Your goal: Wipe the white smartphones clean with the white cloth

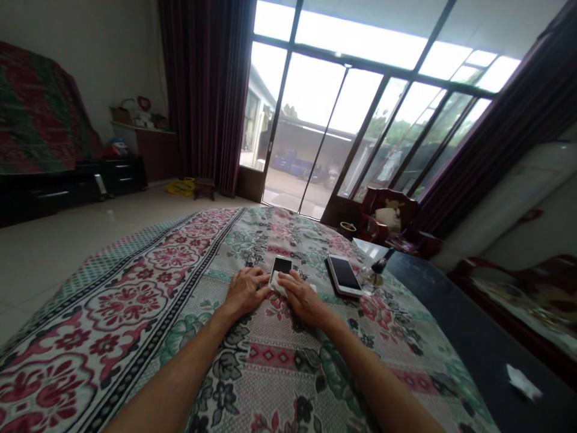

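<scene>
A small white-framed smartphone (283, 264) lies on the patterned tablecloth, its dark screen facing up. My left hand (246, 293) rests at its left side, fingers curled against the edge and gripping it. Over the lower part of the screen, my right hand (304, 299) presses a crumpled white tissue (278, 284) under its fingers. The tissue and the hand hide the phone's lower end. To the right lies a larger white-framed device with a dark screen (346, 275), apart from both hands. Beside it is a see-through bottle with a black top (377, 267).
The floral tablecloth (279, 355) spreads under everything. A black surface (442, 313) adjoins on the right, bearing a crumpled white paper (523, 383). Beyond are a wooden chair (372, 207), glass doors (311, 138), a low stool (204, 188) and a yellow bag (180, 187).
</scene>
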The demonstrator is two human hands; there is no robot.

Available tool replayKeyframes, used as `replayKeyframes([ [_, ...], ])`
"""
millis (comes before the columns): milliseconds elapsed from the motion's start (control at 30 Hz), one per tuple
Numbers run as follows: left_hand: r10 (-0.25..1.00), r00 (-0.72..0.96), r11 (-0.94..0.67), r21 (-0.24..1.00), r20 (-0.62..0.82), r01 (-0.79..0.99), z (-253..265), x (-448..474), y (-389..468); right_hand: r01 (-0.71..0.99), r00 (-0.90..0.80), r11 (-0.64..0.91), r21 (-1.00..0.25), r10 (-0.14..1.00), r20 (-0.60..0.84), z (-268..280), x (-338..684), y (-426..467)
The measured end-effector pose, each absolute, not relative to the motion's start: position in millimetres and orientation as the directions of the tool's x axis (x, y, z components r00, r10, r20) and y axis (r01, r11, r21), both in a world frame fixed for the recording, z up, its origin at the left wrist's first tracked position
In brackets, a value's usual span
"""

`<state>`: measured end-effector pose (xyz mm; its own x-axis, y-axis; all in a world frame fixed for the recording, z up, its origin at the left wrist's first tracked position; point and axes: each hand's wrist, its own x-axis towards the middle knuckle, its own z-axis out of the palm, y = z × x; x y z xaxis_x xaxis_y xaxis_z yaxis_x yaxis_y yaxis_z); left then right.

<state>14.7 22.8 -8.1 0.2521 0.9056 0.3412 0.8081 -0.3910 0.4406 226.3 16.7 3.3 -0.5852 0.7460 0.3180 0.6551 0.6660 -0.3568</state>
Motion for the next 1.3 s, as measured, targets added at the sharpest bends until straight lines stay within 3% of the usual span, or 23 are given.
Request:
replayKeyframes([
  [200, 0.906, 0.262, -0.394, 0.439, 0.332, 0.808, -7.6, 14.4, 22.4, 0.66, -0.577, 0.653, -0.371, 0.757, 0.307, 2.9, 231.4, 5.7],
  [667, 0.898, 0.273, -0.406, 0.408, 0.344, 0.818, -5.7, 15.1, 22.5, 0.715, -0.48, 0.577, -0.394, 0.815, 0.324, 13.6, 208.1, 101.8],
  [900, 0.896, 0.287, -0.415, 0.408, 0.339, 0.813, -7.0, 14.5, 23.4, 0.704, -0.494, 0.604, -0.374, 0.795, 0.353, 3.2, 213.9, 67.3],
  [1300, 0.911, 0.281, -0.394, 0.433, 0.302, 0.811, -3.6, 13.9, 20.5, 0.681, -0.578, 0.639, -0.358, 0.769, 0.273, 6.5, 230.4, -7.2],
])
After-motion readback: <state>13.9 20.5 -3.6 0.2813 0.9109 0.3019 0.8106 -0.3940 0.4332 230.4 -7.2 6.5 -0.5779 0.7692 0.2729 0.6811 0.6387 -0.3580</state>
